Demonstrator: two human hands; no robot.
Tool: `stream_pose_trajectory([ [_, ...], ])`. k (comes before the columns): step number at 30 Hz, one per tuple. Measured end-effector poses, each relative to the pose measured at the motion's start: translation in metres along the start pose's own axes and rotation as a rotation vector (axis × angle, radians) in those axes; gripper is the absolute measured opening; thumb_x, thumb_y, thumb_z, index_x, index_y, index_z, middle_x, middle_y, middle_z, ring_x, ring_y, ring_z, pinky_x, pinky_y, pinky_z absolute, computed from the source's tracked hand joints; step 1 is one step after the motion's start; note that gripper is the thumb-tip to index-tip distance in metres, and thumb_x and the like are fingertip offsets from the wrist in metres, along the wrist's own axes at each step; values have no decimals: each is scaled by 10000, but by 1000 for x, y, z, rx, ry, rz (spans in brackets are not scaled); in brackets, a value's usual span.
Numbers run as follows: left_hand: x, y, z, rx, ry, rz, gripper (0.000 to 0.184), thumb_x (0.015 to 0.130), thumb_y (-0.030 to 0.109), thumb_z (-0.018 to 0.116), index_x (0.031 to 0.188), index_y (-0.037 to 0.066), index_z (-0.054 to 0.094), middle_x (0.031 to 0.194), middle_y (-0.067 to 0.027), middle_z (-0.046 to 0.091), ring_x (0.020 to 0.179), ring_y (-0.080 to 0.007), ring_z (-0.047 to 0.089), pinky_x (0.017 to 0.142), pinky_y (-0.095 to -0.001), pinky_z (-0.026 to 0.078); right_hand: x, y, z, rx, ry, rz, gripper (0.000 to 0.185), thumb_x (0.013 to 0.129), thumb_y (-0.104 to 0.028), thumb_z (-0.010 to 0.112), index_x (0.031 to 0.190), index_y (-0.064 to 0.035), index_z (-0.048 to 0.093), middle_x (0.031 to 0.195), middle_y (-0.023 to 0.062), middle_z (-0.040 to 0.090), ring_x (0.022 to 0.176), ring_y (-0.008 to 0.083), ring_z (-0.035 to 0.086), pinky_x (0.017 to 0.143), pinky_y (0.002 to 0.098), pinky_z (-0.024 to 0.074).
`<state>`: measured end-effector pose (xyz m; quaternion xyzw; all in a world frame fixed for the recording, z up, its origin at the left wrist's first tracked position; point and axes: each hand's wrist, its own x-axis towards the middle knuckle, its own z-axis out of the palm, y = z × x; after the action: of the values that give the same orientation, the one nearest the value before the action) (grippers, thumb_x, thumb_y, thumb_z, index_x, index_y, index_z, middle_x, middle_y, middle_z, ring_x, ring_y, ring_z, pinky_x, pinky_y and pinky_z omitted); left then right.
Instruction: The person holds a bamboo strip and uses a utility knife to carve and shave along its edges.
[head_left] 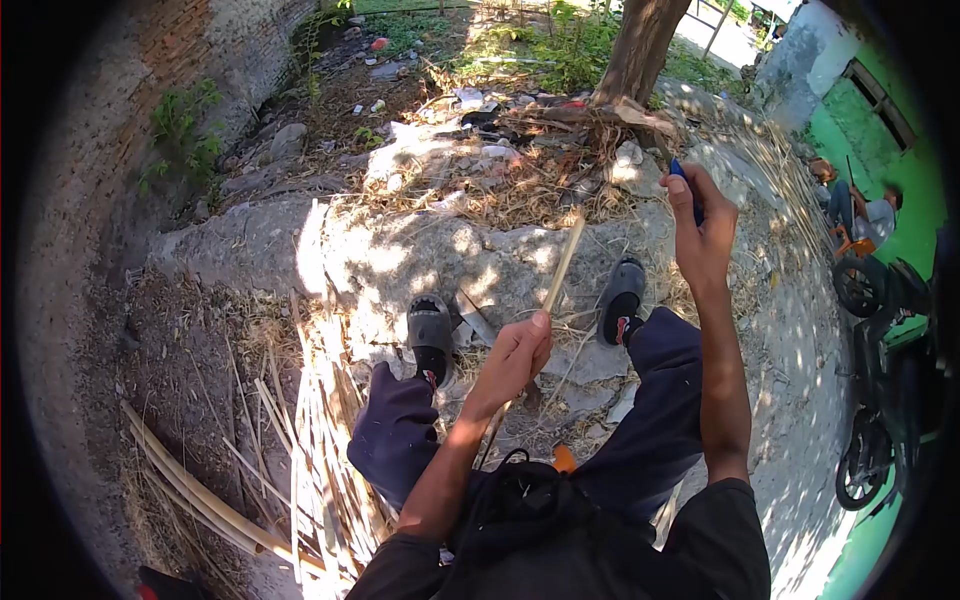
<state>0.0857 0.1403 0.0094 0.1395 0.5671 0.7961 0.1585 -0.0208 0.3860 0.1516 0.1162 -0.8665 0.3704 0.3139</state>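
My left hand (512, 362) is closed around a thin, pale bamboo strip (565, 262), which slants up and away in front of my knees. Raised to the right, my right hand (706, 225) is wrapped around a blue-handled tool (677, 168). A narrow part seems to extend beyond the blue handle, but it blends into the background and I cannot make out its kind. The two hands are well apart. Between my sandalled feet lies a grey, blade-like piece (476, 318).
A heap of split bamboo strips (325, 450) lies left of my legs, near longer bamboo poles (190, 480). Ahead are a low stone ledge (250, 245), dry shavings and a tree trunk (640, 50). On the right are a motorbike (870, 400) and a seated person (875, 218).
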Motion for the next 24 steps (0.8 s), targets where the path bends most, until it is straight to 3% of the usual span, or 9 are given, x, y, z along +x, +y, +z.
stream_pose_trajectory([
  [4,4,8,-3,-93,43,-95,607,1150,615,268,782,138,347,629,57,308,541,-66,301,482,-304,225,-32,-34,21,58,-238,-156,279,1011,-296,747,1080,-29,709,808,114,715,655,232,696,599,366,530],
  [6,3,7,-3,-83,37,-94,621,1146,627,240,782,136,348,632,54,311,545,-68,300,488,-301,226,-41,-31,35,77,-301,-401,282,949,-205,798,1109,12,716,935,152,755,752,264,749,666,368,575],
  [7,4,7,-3,-73,32,-87,636,1143,639,213,781,134,349,635,52,314,548,-70,300,493,-298,226,-42,-32,38,76,-300,-401,282,949,-205,798,1109,12,716,935,152,755,752,264,749,666,368,575],
  [9,4,3,-4,-42,64,-37,626,1152,614,222,780,129,357,639,50,320,549,-72,297,500,-297,232,-44,-34,41,31,-313,-414,239,952,-263,779,1106,-90,718,916,87,760,704,308,733,594,406,558],
  [12,3,6,1,40,156,17,606,1168,562,245,781,116,381,641,47,326,550,-76,294,513,-297,243,-42,-39,34,-12,-367,-387,289,923,-209,818,1116,-12,732,961,151,769,767,319,764,654,371,596],
  [21,13,6,1,211,296,13,575,1190,431,318,767,69,464,601,21,384,549,-100,355,525,-312,303,-32,-34,37,-174,-254,-400,262,944,-256,805,1092,-46,754,920,129,766,698,311,734,628,390,569],
  [23,12,1,-1,254,302,13,580,1190,422,322,755,67,467,596,16,394,549,-104,359,526,-316,312,-13,-22,35,-242,-92,-232,275,994,-332,744,1071,-68,733,816,116,731,713,327,732,599,414,544],
  [24,6,-3,1,337,271,119,591,1189,435,318,744,72,460,594,14,395,548,-107,349,527,-317,307,16,1,20,-309,-46,-135,293,1019,-340,716,1073,-53,730,768,123,698,681,290,715,585,399,519],
])
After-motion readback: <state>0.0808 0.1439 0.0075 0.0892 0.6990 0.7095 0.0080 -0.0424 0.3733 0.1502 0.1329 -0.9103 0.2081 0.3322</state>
